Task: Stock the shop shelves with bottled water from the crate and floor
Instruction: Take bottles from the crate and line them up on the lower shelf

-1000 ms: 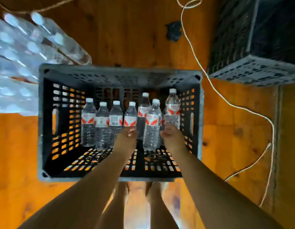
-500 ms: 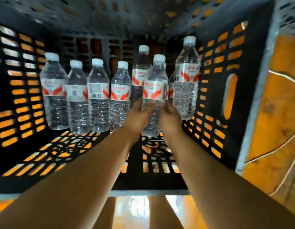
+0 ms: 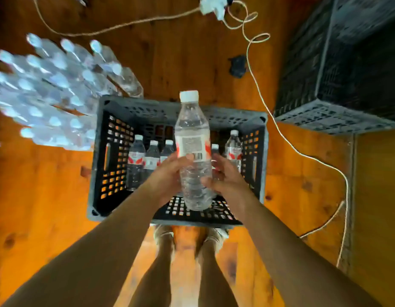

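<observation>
A shrink-wrapped pack of bottles (image 3: 50, 94) lies on the wooden floor (image 3: 37, 196) at far left, blurred, its near corner just beside the far left corner of the grey crate (image 3: 99, 151). Below the pack the floor is open along the crate's left wall, which has a handle slot.

Inside the crate a row of bottles (image 3: 136, 160) stands upright against the far wall: three show left of the hands and two to the right, partly hidden.

The left hand (image 3: 167, 176) and the right hand (image 3: 225, 178) both have their grip closed round the held bottle (image 3: 193, 138) — left thumb on the label, right thumb lower on the clear body. The held bottle is upright above the crate's middle, with its white cap over the far rim and its base over the bare near part of the crate floor. That part is open, with only the row behind it.

Two feet (image 3: 163, 234) stand at the crate's near rim.

Right of the crate, a pale cord (image 3: 280, 129) runs from a white plug block (image 3: 212, 5) at the top, loops, passes the crate's far right corner and trails down the floor. A small dark scrap (image 3: 237, 66) lies beside it.

A second black crate (image 3: 338, 74) fills the upper right — apart from the first, with the cord and a strip of floor between them. Below it the floor is open out to a seam.
</observation>
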Motion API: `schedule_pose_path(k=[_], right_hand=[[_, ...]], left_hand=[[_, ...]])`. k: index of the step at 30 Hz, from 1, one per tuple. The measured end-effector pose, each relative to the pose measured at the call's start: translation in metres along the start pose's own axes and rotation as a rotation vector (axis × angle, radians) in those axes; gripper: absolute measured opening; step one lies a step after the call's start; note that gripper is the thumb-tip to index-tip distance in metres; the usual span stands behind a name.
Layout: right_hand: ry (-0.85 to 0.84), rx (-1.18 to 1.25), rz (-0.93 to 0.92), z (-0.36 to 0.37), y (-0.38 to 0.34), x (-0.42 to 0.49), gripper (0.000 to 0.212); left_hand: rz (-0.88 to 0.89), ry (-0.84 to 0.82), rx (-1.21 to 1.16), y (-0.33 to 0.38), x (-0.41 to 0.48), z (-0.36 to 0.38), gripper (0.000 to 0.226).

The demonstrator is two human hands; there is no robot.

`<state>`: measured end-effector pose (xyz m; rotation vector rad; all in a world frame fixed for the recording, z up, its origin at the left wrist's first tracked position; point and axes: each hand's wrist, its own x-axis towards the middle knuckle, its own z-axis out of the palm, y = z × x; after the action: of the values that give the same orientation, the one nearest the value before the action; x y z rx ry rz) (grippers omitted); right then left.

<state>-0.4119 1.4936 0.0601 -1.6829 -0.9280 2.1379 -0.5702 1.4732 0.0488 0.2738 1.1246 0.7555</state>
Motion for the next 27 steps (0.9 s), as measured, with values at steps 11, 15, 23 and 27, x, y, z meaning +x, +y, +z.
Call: schedule_pose_path(k=[11, 15, 23, 27], right_hand=[[-0.023, -0.254, -0.443, 0.11, -0.16, -0.158, 0.05], [-0.002, -0.511, -0.686, 0.163, -0.189, -0.21, 0.053], [-0.469, -0.863, -0.836, 0.282, -0.221, -0.314, 0.055], [-0.711, -1.0, -0.896, 0.365, -0.212, -0.354, 0.073]], left_hand=[[0.383, 0.292, 0.067, 0.145, -0.213, 0.042, 0.024], [0.653, 0.552, 0.059, 0.16, -0.295, 0.063, 0.032], [0.921, 0.765, -0.111, 0.145, -0.475, 0.027, 0.034], [1.006, 0.873, -0.128, 0.116, -0.554, -0.008, 0.042]])
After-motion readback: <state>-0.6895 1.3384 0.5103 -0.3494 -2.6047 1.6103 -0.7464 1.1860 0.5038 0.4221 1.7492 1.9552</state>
